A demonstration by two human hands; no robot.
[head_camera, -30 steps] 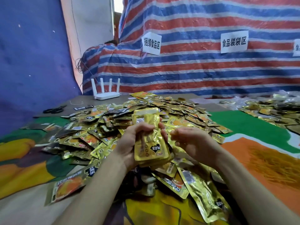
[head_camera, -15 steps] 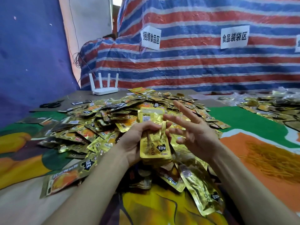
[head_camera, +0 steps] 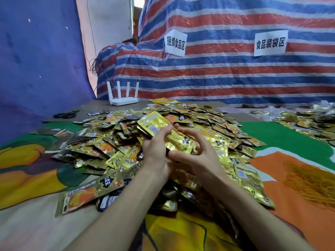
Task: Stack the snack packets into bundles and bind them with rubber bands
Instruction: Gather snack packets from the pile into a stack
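- Under both my hands lies the big pile of snack packets (head_camera: 217, 124). It is loose and shiny. If I bump it, packets could slide down and spread even more.
- Well to the right of the pile lies the heap of rubber bands (head_camera: 311, 180). It is far from my hands. If a band snaps or flies off, I must reach away from the pile, and my stack may come loose.
- Just above the middle of the pile is my stack of packets (head_camera: 157, 124). It is tilted, with its top end up and to the left. The smooth packets could fan out or slip if my grip goes soft.
- My left hand (head_camera: 155, 153) is over the near side of the pile. Its fingers are curled round the stack and hold it.
- My right hand (head_camera: 201, 154) is beside it over the pile. Its fingers are spread wide and bent at the low end of the stack. I cannot tell if they grip it, or if a band is on them. A band put on crooked could roll off that end.
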